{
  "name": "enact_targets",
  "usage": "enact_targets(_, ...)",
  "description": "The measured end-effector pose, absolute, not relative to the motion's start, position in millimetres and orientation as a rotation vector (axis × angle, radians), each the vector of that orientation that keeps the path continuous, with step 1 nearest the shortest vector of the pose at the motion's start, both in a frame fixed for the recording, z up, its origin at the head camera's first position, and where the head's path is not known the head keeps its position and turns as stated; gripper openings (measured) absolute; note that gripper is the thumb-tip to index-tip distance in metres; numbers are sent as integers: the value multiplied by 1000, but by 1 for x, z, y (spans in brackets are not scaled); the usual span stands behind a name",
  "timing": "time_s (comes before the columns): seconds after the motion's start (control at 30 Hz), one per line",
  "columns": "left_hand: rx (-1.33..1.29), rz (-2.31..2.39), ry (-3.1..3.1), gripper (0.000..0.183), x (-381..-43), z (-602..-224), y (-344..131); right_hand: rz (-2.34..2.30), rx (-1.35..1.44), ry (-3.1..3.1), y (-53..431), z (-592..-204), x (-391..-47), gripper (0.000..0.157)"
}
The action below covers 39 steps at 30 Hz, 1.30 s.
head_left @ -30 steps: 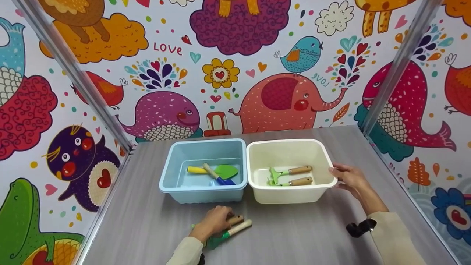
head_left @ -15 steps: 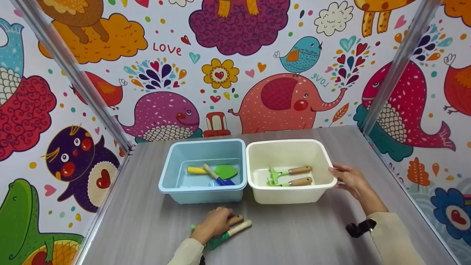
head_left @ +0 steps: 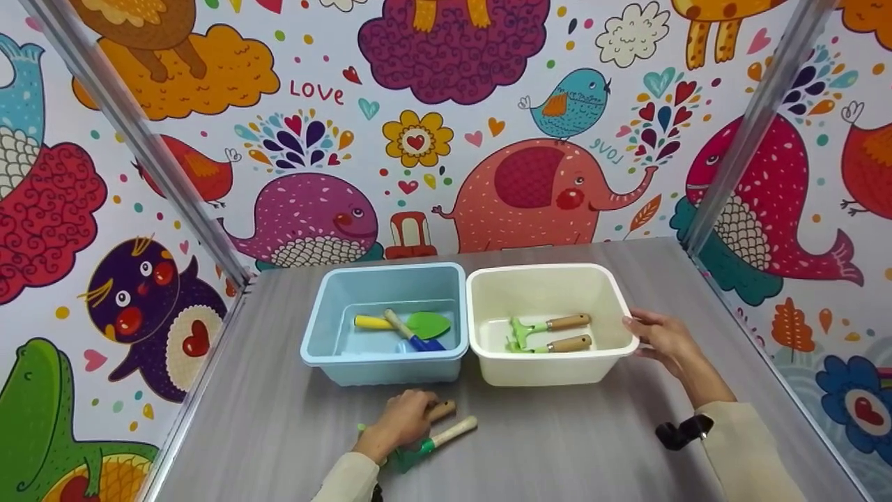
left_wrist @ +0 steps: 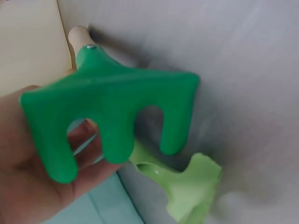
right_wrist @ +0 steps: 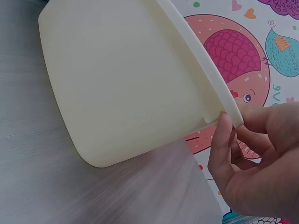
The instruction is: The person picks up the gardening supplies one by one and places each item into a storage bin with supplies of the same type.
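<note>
"LOVE" (head_left: pixel 317 92) and mirrored "LOVE" (head_left: pixel 605 151) on patterned wall (head_left: pixel 481 115)

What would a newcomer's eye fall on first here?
Probably the coral elephant on the patterned wall. Next, the blue bin and cream bin side by side on the table, the right hand pinching the cream bin's rim. In front of the blue bin, the left hand grips a light-green tool beside a green rake.

Head camera looks forward and down over the table (head_left: pixel 550 446). Left-wrist camera, very close, faces the green rake (left_wrist: pixel 110 91), shared at the head view's six o'clock. Right-wrist camera, near, faces the cream bin (right_wrist: pixel 121 88), shared at four o'clock.
</note>
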<state>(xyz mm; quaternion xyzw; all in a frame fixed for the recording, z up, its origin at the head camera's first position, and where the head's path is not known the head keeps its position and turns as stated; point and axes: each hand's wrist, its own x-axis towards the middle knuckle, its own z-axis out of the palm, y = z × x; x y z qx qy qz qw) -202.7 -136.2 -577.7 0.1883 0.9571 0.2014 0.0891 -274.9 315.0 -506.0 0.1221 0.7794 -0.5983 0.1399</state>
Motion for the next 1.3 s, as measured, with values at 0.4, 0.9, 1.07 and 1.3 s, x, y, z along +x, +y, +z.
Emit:
enact_targets(0.4,583,584,2961,26,-200,-574,-139,-1726,319,2274,316,-508,-274,72)
enact_targets(0.9,529,539,3013,27,-197,-560,-137,-1716,338,2249,316,-507,-275,73)
enact_targets(1.07,517,535,3012,29,-196,-557,-137,-1740,345,2226,317,-506,-276,74)
enact_targets(1.3,531,527,3022,30,-192,-555,-141,-1755,320,2240,316,-507,-275,72)
